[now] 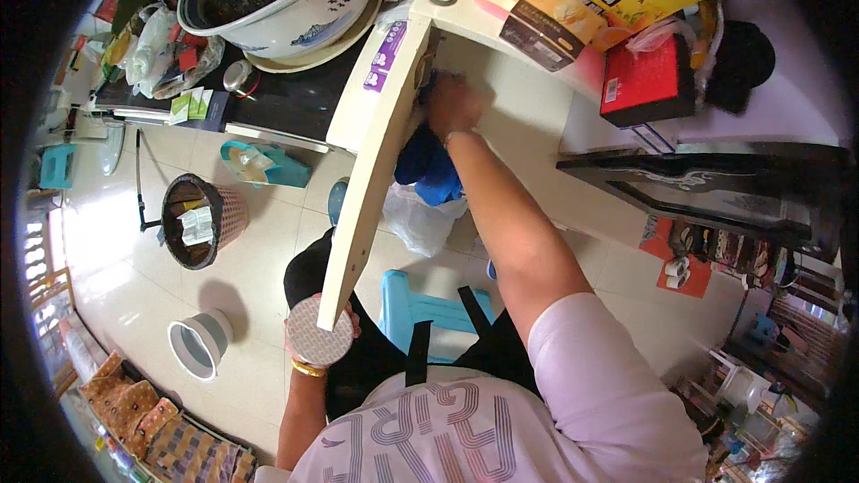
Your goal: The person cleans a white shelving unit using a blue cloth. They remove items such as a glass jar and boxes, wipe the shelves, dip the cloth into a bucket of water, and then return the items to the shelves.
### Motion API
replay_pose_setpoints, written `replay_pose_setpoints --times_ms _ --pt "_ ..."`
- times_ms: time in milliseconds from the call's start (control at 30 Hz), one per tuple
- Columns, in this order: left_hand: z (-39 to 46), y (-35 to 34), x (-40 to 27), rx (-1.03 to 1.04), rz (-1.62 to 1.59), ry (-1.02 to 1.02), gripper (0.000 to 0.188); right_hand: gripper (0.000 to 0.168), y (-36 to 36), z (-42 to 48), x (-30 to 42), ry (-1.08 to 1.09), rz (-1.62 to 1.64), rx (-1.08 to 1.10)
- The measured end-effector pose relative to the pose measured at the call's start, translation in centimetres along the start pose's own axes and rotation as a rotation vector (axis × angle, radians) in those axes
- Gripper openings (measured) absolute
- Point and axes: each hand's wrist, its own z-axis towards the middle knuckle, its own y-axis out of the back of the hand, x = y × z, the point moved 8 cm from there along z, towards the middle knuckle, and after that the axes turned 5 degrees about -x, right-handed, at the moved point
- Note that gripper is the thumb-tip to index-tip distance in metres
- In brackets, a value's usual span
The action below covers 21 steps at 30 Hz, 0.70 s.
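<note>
My left hand (354, 322) is low, beside the near end of a cream cabinet door (366, 215), holding a round patterned lid or container (319, 332) whose flat face points up. My right hand (456, 104) reaches behind the door into the cream cabinet. It is blurred, beside dark blue cloth (419, 147), and its fingers cannot be made out clearly. Brighter blue cloth (441, 186) hangs just below, over a translucent white plastic bag (424, 218).
A light-blue plastic stool (396, 308) stands between my legs. On the left floor are a waste basket (231, 218), a white bucket (201, 347) and a teal bag (288, 166). A potted plant (288, 13) sits on the dark counter; a red box (641, 77) and packets are at upper right.
</note>
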Motion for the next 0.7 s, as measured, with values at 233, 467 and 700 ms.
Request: replay_pose_setpoints --times_ms 233,467,700 --pt "-0.4 0.4 0.4 -0.122 -0.058 0.006 0.073 0.036 1.8 -11.7 -2.5 0.231 0.022 0.030" --pt "-0.5 2.5 -0.6 -0.190 0.172 -0.074 0.049 0.037 4.5 -9.6 -9.4 0.058 -0.107 -0.024" --pt "-0.1 -2.4 0.1 -0.158 0.106 -0.029 0.055 0.038 2.7 -3.1 -8.9 -0.047 -0.136 -0.027"
